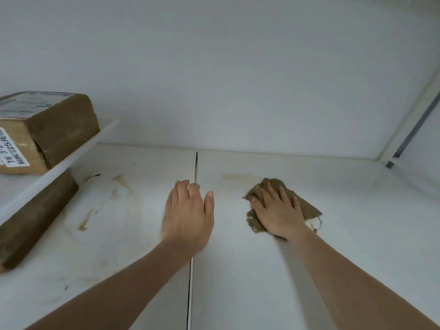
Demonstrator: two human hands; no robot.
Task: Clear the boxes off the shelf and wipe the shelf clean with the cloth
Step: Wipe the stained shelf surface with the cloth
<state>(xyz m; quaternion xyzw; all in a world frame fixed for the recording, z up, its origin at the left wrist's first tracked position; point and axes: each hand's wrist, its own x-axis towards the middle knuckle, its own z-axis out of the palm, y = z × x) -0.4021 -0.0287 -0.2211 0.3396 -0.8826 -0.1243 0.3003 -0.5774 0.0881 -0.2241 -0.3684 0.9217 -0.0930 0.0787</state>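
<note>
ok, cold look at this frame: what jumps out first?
The right hand pressed flat on a brown cloth, right of the seam in the white shelf. Then the left hand, open over the seam, holding nothing. At far left, brown stains on the shelf and cardboard boxes beside a white divider.

A single wide-angle head view looks forward and down from close above the white shelf, facing its back wall. Both forearms reach in from the bottom edge; straight lines bow near the frame's borders. No second view overlaps it
</note>
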